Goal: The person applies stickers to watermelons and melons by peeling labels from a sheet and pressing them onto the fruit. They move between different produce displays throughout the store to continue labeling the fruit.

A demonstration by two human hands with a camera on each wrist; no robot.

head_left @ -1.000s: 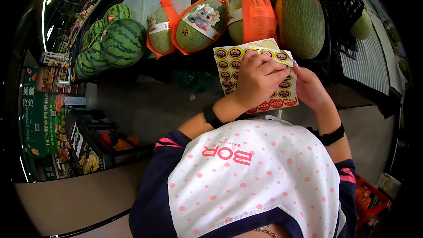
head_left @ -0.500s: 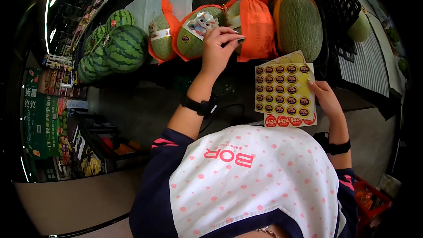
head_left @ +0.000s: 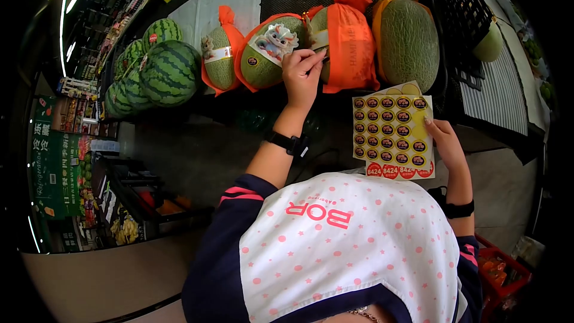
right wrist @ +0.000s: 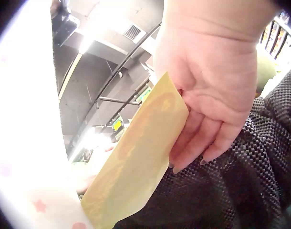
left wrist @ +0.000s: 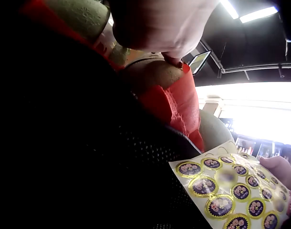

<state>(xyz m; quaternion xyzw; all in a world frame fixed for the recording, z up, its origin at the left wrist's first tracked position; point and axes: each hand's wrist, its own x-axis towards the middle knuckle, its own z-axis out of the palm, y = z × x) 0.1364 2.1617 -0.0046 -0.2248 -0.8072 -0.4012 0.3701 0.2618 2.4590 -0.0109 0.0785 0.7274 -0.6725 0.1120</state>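
Observation:
My left hand (head_left: 301, 81) is beside the third melon (head_left: 318, 36), a netted green one wrapped in orange mesh. Its thumb and fingertips come together over that melon, pinching a small dark sticker (head_left: 321, 54) that is mostly hidden. The left wrist view has these fingertips right at the melon's skin (left wrist: 160, 74). My right hand (head_left: 444, 139) grips a stack of sticker sheets (head_left: 388, 131) by the edge, thumb on top. Purple-and-gold round stickers fill most of the upper sheet, with bare yellow spots by the thumb; red 8424 stickers peek out below. The right wrist view shows the sheets' plain yellowish back (right wrist: 140, 148).
Another mesh-wrapped melon (head_left: 275, 39) with a cartoon label carries a round sticker; a smaller one (head_left: 221, 63) sits left of it. A large bare melon (head_left: 408, 42) stands right. Striped watermelons (head_left: 170, 69) pile at the left. A black crate (head_left: 463, 9) leans at the right.
My left hand left the sheets, where it was working a second ago, and moved up and left to the melons. The right hand brought the sheets down and right.

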